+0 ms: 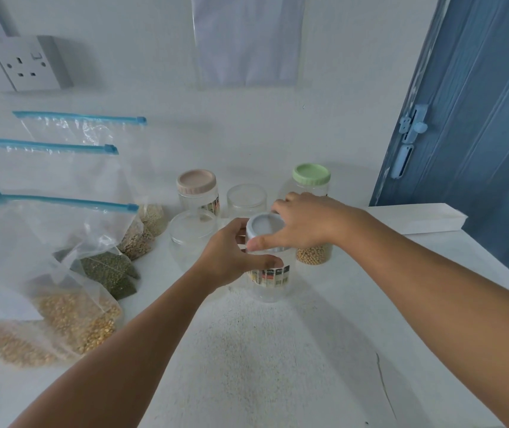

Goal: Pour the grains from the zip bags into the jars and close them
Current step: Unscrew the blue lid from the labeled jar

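Zip bags lie at nine o'clock on my white table (293,350), three with blue sliders: the nearest bag (49,273) holds yellow grain, the middle bag (71,183) holds green and tan grain, the far bag (80,131) leans on the wall. From the centre, a blue door (478,118) stands at two o'clock and a double socket (15,64) sits on the wall at eleven.

Jars cluster at centre. I see the grey-lid jar (270,273) nearest me, clear and labelled, with nothing visible inside. My left hand (231,257) curls round its shoulder, thumb across the front above the label. My right hand (305,220) comes over the top, thumb and fingers curled round the grey lid (265,227).

At twelve o'clock from that jar stands an open jar (246,200); at ten, another open jar (191,239). At eleven o'clock sits the beige-lid jar (197,193). At one o'clock, partly behind my right hand, the green-lid jar (312,180) holds pale round grains at its bottom.
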{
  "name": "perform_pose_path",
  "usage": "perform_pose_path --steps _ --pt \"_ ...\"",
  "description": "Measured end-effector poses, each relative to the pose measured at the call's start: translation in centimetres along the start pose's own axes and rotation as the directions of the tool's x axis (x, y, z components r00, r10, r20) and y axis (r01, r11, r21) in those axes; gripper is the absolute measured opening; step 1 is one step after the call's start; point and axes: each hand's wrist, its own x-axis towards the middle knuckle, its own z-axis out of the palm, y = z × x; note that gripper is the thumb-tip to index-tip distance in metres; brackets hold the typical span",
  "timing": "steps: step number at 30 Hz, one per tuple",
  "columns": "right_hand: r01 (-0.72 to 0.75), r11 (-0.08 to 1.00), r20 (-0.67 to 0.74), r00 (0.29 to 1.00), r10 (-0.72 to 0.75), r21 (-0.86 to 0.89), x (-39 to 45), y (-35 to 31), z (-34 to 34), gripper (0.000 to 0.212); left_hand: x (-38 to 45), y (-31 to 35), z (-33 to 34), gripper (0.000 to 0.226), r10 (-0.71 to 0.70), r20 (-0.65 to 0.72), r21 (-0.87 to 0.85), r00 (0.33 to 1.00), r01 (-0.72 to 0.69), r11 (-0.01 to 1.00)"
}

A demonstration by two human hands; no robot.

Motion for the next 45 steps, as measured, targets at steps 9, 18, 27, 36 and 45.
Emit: perform_pose_path --steps 9,18,27,36,45 --pt "0.224 0.952 -0.013 0.974 -0.226 0.208 0.4 0.9 -1.5 0.089 0.3 0.5 -0.6 0.086 0.011 0.064 0.016 0.998 -0.012 1.0" --pt "0.235 0.632 -0.269 0.962 -0.042 0.738 -3.0 6.5 2.0 0.096 0.6 0.3 -0.6 0.087 0.006 0.064 0.022 0.998 -0.008 1.0" --pt "-0.047 0.329 -0.07 0.94 0.334 0.943 -5.2 9.2 14.6 0.084 0.6 0.1 -0.5 0.09 -0.008 0.066 0.001 0.998 0.008 1.0" --pt "-0.19 0.701 0.0 0.965 0.262 0.688 -5.7 9.7 16.7 0.075 0.3 0.3 -0.5 0.093 -0.026 0.09 -0.03 0.996 0.029 0.999" --pt "0.152 0.513 -0.205 0.978 0.049 0.845 -3.7 6.2 12.2 0.099 -0.3 0.7 -0.4 0.098 -0.048 0.137 -0.061 0.989 0.057 0.996"
